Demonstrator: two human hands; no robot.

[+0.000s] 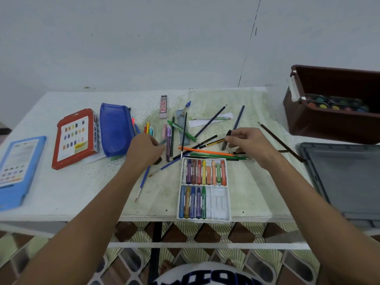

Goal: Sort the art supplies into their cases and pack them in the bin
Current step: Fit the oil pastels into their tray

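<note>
**Hands gathering loose pens from the scatter**

Both hands are down in the jumble of pencils, pens and brushes on the worktop (61, 194). The right hand (249, 145) pinches a black pen (226, 139) between thumb and fingertips, lifting its top end off the pile. The left hand (145, 148) has its fingers curled round a slim teal-grey pen (162, 142), just beside the open blue pouch (116, 129).

The pastel tray (218, 199) sits at the near edge, several slots in its lower row unfilled; its red box (76, 138) lies to the left, next to a blue case (17, 171). The brown bin (329, 124) stands at the far right with a paint palette (334, 103) already inside.

To do this step well, I would judge it best to lift each pen straight up, since the sticks cross one another and a sideways drag would roll neighbours off the edge. Gather the pens parallel, tips one way, then slide them into the pouch together.
</note>
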